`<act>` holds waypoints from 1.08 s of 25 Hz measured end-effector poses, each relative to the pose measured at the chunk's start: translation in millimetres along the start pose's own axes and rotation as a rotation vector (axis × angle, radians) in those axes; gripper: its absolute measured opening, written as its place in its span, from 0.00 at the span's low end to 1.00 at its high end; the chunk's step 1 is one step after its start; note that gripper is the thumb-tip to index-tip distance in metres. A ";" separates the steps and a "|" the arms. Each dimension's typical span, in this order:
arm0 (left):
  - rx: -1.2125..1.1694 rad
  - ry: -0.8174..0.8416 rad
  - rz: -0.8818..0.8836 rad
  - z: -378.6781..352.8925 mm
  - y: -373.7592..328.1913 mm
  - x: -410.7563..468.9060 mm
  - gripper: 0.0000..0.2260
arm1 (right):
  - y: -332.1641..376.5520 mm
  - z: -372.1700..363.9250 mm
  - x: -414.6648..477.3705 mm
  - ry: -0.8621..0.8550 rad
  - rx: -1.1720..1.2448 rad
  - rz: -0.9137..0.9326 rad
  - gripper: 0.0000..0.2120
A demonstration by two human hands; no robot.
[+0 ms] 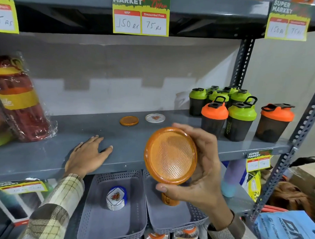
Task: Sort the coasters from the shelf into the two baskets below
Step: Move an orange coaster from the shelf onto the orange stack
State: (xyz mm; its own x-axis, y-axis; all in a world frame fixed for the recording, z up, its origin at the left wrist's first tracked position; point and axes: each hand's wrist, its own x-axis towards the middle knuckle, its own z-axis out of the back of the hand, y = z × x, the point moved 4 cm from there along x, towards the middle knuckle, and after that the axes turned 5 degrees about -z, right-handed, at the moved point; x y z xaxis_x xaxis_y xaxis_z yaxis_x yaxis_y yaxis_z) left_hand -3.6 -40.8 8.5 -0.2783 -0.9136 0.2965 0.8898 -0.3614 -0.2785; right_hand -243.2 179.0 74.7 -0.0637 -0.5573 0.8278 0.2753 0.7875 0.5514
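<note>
While the right hand (pixel 201 167) grips an orange coaster (pixel 170 155) by its rim, thumb under, fingers curled behind, face tilted toward the camera, the left hand (pixel 88 155) lies open and flat on the grey shelf (pixel 44 156), holding nothing.

Directly below the right hand: right basket (pixel 194 220), with a stack of orange coasters (pixel 169 200) just under the thumb. Below and left of it: left basket (pixel 91 215), holding a stack of patterned white coasters (pixel 115 198). Beyond the held coaster, farther back on the shelf: one more orange coaster (pixel 129 121) and one patterned white coaster (pixel 155 117), side by side, apart.

Risks, as judged: edge grip on smooth plastic looks light; a slip would drop the piece onto the basket rim or between the baskets. Baskets sit close together, so a drift left puts orange among the white.

Surroundings: shop racking, shaker bottles (pixel 239 113) right of the hand, wrapped red bottles (pixel 19 103) far left, price tags (pixel 140 15) overhead.
</note>
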 end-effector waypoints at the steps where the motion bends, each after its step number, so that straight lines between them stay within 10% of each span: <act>1: 0.003 -0.008 -0.004 0.8 -0.4 0.4 0.32 | -10.4 0.4 -11.3 -0.012 -0.020 -0.028 0.45; 15: -0.009 -0.017 0.032 0.3 2.4 2.4 0.30 | -236.5 15.5 -188.2 0.081 -0.608 -0.972 0.39; 27: -0.043 -0.045 0.052 -1.6 8.6 4.7 0.29 | -364.4 11.5 -208.9 0.277 -0.784 -1.257 0.51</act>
State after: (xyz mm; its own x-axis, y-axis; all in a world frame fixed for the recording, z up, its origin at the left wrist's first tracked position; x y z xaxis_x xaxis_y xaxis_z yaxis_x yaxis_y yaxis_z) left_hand 2.2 -48.5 6.0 -0.2149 -0.9224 0.3210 0.8862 -0.3224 -0.3329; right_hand -341.3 11.5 -298.0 -0.4876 -0.8442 -0.2226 0.6149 -0.5131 0.5988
